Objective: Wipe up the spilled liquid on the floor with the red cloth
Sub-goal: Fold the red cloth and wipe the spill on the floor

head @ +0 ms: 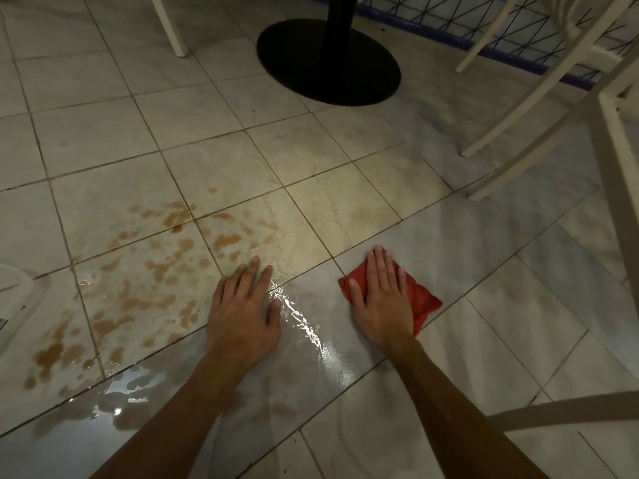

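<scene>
Brown spilled liquid (145, 278) lies in blotches and puddles over the tiled floor on the left, with a wet shiny streak (311, 330) between my hands. My right hand (380, 299) presses flat on the red cloth (423, 300), which is crumpled on the floor to the right of the spill. My left hand (242, 309) rests flat on the floor, fingers spread, at the right edge of the brown blotches, holding nothing.
A black round table base (328, 63) with its post stands ahead. White chair legs (539, 115) rise at the right, and another white leg (171, 25) at the top left. A white object (14, 299) sits at the left edge.
</scene>
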Tool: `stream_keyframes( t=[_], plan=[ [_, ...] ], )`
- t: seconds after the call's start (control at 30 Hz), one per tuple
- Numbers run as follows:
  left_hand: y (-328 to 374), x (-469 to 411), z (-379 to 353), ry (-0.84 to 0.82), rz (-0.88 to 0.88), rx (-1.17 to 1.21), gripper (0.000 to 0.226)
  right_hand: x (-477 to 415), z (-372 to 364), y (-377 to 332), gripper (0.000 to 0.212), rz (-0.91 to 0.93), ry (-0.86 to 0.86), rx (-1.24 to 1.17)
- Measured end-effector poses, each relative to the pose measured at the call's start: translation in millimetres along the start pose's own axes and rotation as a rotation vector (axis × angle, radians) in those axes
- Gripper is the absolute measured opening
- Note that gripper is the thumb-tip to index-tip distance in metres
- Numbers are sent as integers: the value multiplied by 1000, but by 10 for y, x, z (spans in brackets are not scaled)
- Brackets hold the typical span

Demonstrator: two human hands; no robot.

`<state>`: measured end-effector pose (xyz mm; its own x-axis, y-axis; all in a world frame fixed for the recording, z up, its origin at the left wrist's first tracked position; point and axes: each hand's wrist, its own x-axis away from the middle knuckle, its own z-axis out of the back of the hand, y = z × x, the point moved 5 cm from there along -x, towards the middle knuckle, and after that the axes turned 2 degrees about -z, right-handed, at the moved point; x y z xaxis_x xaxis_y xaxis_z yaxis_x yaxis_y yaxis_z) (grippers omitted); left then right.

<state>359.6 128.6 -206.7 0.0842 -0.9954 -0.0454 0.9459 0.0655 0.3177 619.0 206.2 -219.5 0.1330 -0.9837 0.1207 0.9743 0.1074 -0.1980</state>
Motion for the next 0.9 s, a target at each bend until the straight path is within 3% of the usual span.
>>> stream_keyframes(
  t=[0.07, 0.23, 0.43, 0.53, 0.6, 0.67, 0.83, 0.9],
  plan=[
    [17, 13, 4, 1, 15, 6, 69, 83, -20, -203, 78, 56, -14, -4],
    [-5, 22, 27, -9, 1, 0, 70, 520, -12, -125, 79, 439, -101, 50],
    [25, 35, -7, -15, 21, 13, 69, 175, -54, -191, 78, 73, -19, 8],
    [25, 36, 3, -19, 18, 9, 71, 356, -77, -442, 77, 256, -73, 41],
    [-4, 24, 6, -15, -3, 10, 70, 563, -61, -412, 78, 454, -129, 75],
    [-29, 16, 3, -18, -12, 0, 70, 585, -25, -251, 80, 534, -144, 82],
    [-4, 35, -21, -13, 9, 16, 69, 213, -59, -238, 76, 207, -50, 62],
    [11, 43, -17, -9, 14, 16, 69, 251, -85, -376, 76, 228, -73, 46]
  ],
)
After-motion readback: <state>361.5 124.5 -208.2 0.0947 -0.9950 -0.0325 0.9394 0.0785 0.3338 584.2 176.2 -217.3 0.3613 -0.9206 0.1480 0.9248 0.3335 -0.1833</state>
